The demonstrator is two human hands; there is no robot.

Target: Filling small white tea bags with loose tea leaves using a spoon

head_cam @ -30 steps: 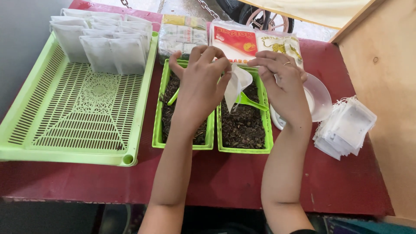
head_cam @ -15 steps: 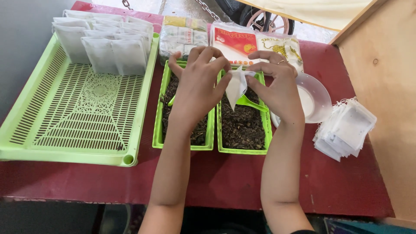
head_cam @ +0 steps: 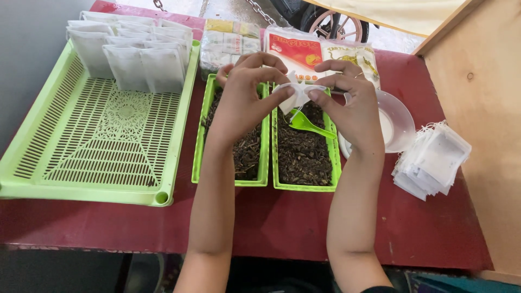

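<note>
both hands up over the two narrow green trays now, lifted a touch higher than half a second back. left hand (head_cam: 244,97) curled, thumb and fingertips pinching the near edge of a small white filter bag (head_cam: 297,97); right hand (head_cam: 353,108) pinching the opposite edge, the bag's mouth pulled taut into a thin strip between them. a second ago hanging limp and folded from the fingers, now stretched out sideways. bag held in the air above the right green tray (head_cam: 304,184), just over the green plastic scoop (head_cam: 306,123), which lies on the dark dried leaves, same spot as before. left green tray (head_cam: 230,180) mostly hidden under the left wrist, also filled with dark leaf. nothing else shifted: big green slotted tray (head_cam: 87,157) off to the left, filled white bags (head_cam: 130,54) standing in rows at its far end. clear plastic bowl (head_cam: 399,122) just behind the right wrist. stack of empty white bags (head_cam: 431,160) well to the right on the red table (head_cam: 304,228). printed packets (head_cam: 296,49) lined along the far edge.
</note>
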